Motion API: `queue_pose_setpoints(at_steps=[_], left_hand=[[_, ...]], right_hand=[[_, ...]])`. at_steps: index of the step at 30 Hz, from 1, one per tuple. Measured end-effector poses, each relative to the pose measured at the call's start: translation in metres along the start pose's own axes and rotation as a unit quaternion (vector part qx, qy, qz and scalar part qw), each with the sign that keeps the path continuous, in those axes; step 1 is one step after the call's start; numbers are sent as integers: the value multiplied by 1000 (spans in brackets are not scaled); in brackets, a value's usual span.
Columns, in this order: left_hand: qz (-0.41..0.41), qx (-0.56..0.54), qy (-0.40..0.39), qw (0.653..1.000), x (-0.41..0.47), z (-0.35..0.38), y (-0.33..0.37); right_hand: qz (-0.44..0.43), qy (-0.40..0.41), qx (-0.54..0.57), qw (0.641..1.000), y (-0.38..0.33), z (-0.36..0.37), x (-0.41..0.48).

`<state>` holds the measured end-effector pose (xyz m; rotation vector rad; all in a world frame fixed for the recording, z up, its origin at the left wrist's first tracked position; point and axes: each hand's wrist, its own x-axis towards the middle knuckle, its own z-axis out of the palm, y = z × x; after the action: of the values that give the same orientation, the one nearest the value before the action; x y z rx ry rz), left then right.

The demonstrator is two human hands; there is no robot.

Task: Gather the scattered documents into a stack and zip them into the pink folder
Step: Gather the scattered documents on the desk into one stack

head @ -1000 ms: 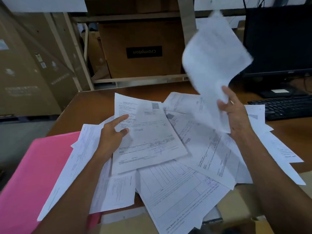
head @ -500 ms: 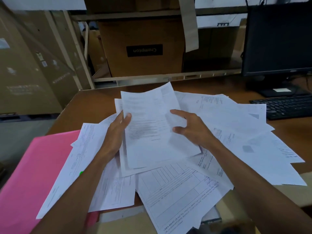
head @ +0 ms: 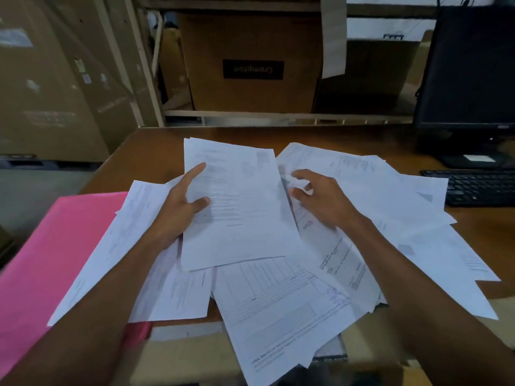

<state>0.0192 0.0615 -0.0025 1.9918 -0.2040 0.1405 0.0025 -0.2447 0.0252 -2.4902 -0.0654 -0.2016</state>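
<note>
From the head view, loose papers [head: 281, 299] lie fanned over the near part of a brown desk [head: 156, 151], overlapping at many angles and hanging past its near edge. The left hand [head: 178, 213] holds one sheet [head: 242, 218] on top of the pile. Its thumb presses on the sheet's left edge and its index finger lies straight along the face, while the other fingers are hidden beneath. The right hand [head: 326, 199] is just beside the sheet's right edge, over the papers, with fingers bent and spread and a gap between thumb and forefinger. I cannot tell whether it grips any paper. The pink folder [head: 55, 246] lies flat at the left, its right side under the papers and the left forearm. At the right stand a black keyboard [head: 479, 188] and a dark monitor [head: 471, 68]. A cardboard box [head: 250, 65] sits on a shelf behind the desk.
</note>
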Motion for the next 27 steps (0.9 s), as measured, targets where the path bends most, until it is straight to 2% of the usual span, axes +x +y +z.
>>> queue_pose_setpoints(at_steps=[3,6,12,14,16,18,19,23,25,27], left_hand=[[-30,-17,7,999,1,0,-2],[-43,-36,16,998,2,0,-3],[-40,-60,12,997,2,1,0],[-40,-66,15,997,1,0,0],[-31,-63,24,997,0,-2,2],[-26,-60,33,997,1,-2,4],[-27,-59,34,997,1,-2,4],[-26,-39,29,999,3,-2,2],[-30,-35,28,999,2,-2,3],[-27,-30,27,999,1,-1,5]], right_hand=[[51,-54,-194,978,26,-11,4],[72,-92,-243,963,40,-19,8],[44,-122,-127,983,35,-41,5],[70,-113,-97,986,36,-51,3],[91,2,-51,995,40,-57,2],[107,152,-9,983,40,-63,-1],[114,184,-1,976,39,-67,-4],[144,113,8,983,39,-78,-17],[116,106,27,987,45,-84,-22],[65,108,102,987,52,-91,-24]])
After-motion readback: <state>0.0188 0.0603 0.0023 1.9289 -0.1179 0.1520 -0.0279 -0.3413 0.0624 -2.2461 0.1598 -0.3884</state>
